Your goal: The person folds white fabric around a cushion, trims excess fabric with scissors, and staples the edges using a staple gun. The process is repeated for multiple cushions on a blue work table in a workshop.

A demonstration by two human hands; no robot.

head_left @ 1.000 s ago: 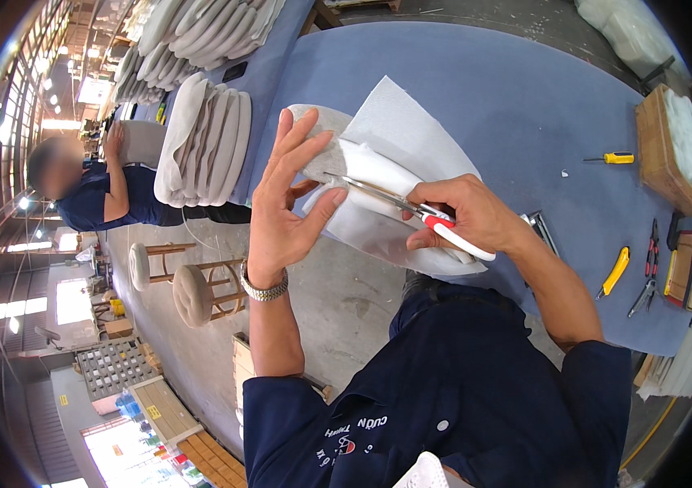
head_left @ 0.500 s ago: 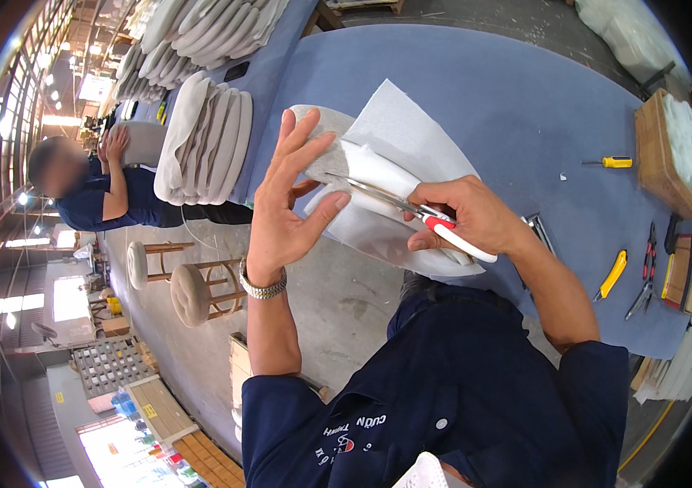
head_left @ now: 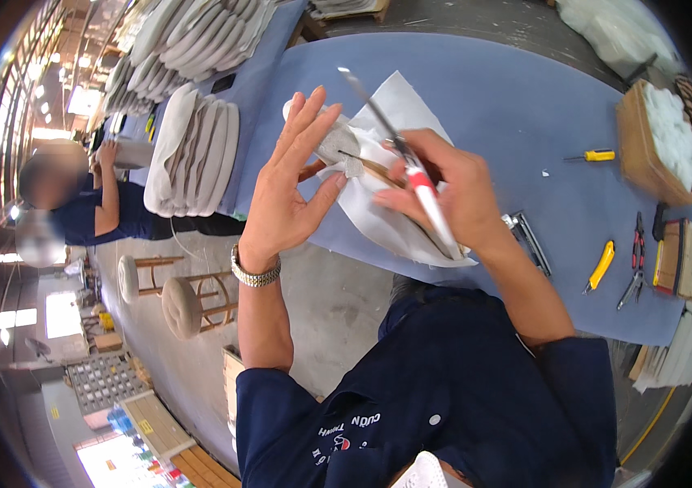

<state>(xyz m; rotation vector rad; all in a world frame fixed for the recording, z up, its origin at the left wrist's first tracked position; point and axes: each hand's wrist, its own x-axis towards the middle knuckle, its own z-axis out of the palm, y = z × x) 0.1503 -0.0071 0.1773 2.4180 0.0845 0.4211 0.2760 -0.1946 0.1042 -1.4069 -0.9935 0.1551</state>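
An upholstered cushion piece with a grey fabric end [head_left: 336, 148] and loose white cloth [head_left: 401, 104] lies at the table's near edge. A brownish strip shows along its middle. My left hand [head_left: 285, 195] is at the grey end, thumb and a bent finger on the fabric edge, the other fingers stretched upward. My right hand [head_left: 456, 183] grips scissors [head_left: 421, 183] with red and white handles. Their blades point up and away, lifted off the fabric, and are blurred by motion. A short dark slit or thread shows on the grey fabric near my left thumb.
On the blue table [head_left: 517, 106] lie a yellow screwdriver [head_left: 598, 155], a staple gun [head_left: 531, 242], a yellow cutter [head_left: 602, 264] and red-handled pliers [head_left: 635, 268]. A box of white stuffing [head_left: 663, 142] stands right. Grey cushions [head_left: 191, 154] are stacked left; a co-worker [head_left: 110, 195] stands beyond.
The scissors have come up off the fabric, their blades swinging upward. My left hand stays at the grey end. The whole view has shifted slightly.
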